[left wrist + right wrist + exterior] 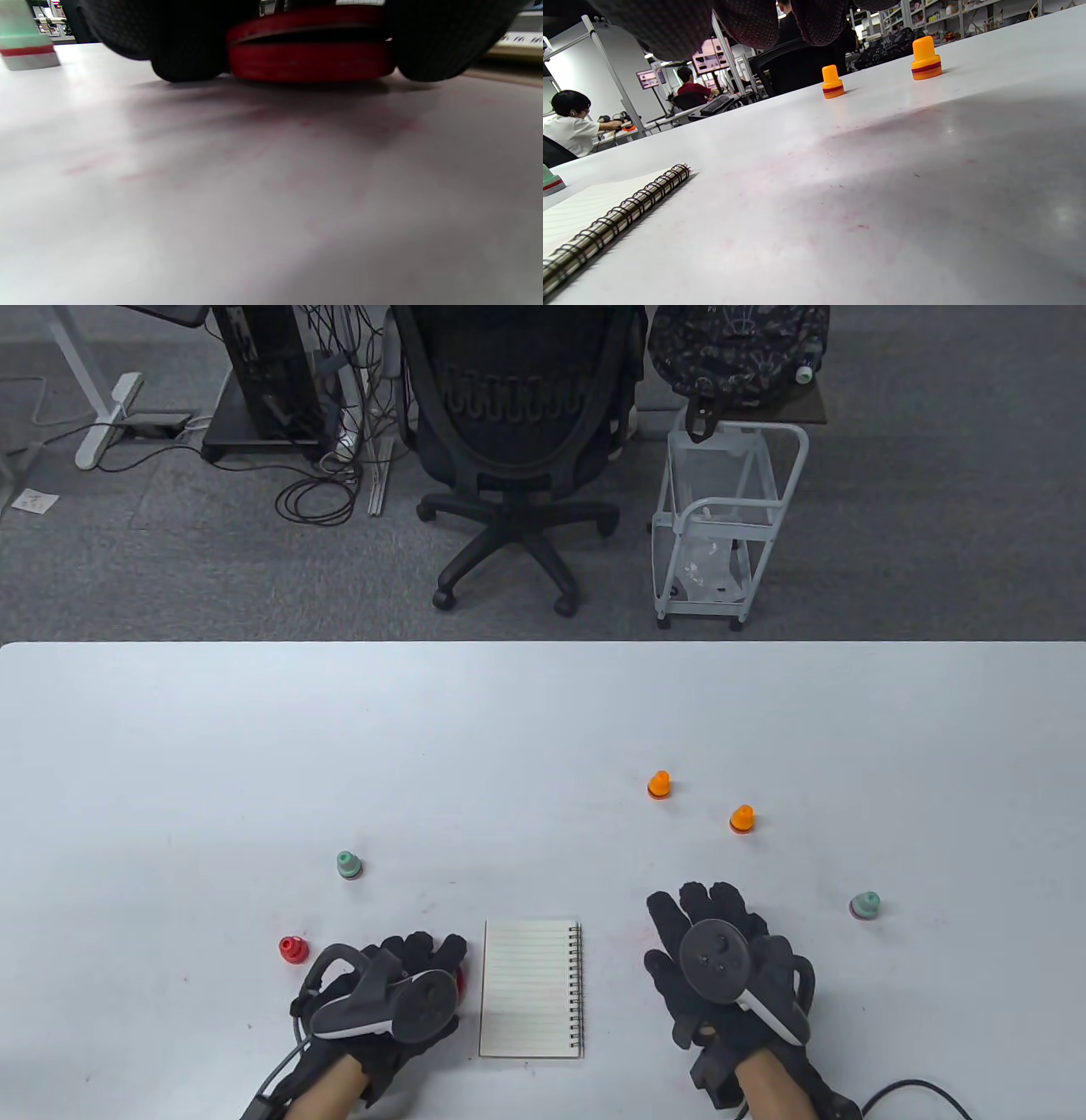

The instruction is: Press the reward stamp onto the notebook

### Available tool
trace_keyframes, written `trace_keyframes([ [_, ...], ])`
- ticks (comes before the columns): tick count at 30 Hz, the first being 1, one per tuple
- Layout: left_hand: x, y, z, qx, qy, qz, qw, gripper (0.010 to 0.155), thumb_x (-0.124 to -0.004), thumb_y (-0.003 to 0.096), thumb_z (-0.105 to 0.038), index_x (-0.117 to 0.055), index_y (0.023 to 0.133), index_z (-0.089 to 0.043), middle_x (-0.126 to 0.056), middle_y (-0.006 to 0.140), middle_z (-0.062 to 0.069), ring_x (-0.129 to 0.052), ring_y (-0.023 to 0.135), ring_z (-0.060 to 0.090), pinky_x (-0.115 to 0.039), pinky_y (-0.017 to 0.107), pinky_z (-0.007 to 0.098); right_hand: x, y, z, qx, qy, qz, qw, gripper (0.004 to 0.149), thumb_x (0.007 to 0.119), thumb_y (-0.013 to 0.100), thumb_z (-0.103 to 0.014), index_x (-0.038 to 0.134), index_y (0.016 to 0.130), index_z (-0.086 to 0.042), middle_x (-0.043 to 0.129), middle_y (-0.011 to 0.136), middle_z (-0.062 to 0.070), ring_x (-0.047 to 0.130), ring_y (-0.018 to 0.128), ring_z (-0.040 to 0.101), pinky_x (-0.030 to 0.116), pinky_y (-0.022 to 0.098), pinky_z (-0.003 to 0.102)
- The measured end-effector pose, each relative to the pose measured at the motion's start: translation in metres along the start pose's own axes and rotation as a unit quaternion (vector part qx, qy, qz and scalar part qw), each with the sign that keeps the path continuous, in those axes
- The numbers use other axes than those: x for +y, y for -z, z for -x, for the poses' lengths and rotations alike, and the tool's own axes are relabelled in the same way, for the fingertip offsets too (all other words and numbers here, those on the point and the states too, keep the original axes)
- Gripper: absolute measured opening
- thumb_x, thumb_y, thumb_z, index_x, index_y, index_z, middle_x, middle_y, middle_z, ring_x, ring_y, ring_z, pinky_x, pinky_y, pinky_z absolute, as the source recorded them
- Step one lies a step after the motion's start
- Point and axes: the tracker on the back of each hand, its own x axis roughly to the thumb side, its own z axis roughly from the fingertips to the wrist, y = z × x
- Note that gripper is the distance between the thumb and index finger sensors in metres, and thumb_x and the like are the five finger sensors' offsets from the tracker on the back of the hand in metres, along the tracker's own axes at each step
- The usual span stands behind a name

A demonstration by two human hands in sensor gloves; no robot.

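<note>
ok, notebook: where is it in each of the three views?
Table view: notebook bottom centre, between the left hand and right hand.
Left wrist view: only a blurred edge at far right.
Right wrist view: bottom left, spiral binding nearest.
Shared landmark: the spiral binding.

We see the left hand (399, 993) low on the table, fingers (186, 55) curled down round a red stamp (309, 59) (fingertips touching the surface). The right hand (721, 967) lies flat, palm down, fingers straight and spread, holding nothing. Both forearms enter from the bottom edge.
</note>
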Motion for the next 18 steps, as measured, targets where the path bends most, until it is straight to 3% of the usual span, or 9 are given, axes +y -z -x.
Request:
trace_keyframes([
  [6, -0.003, 0.001, -0.004, -0.002, 0.024, 0.004, 1.000, 0.075, -0.076, 0.0540, -0.054, -0.054, 0.111, -0.011, -0.063, 0.104, 0.018, -0.072, 0.083, 0.046, -0.067, 0.062, 0.059, 0.001, 0.000, -0.001, -0.004, -0.005, -0.006, 1.000, 0.065, 0.070, 0.042, -0.048, 0.051, 0.102, -0.031, 0.042, 0.111, 0.008, 0.031, 0.104, 0.046, 0.040, 0.069, 0.072],
  [18, 0.005, -0.010, 0.012, 0.012, -0.045, -0.023, 0.999, 0.081, -0.077, 0.0506, -0.053, -0.048, 0.113, -0.011, -0.059, 0.106, 0.018, -0.069, 0.086, 0.047, -0.064, 0.063, 0.060, 0.001, 0.000, -0.001, -0.009, 0.003, 0.003, 1.000, 0.064, 0.070, 0.042, -0.048, 0.053, 0.101, -0.030, 0.044, 0.111, 0.008, 0.035, 0.103, 0.046, 0.042, 0.069, 0.071],
])
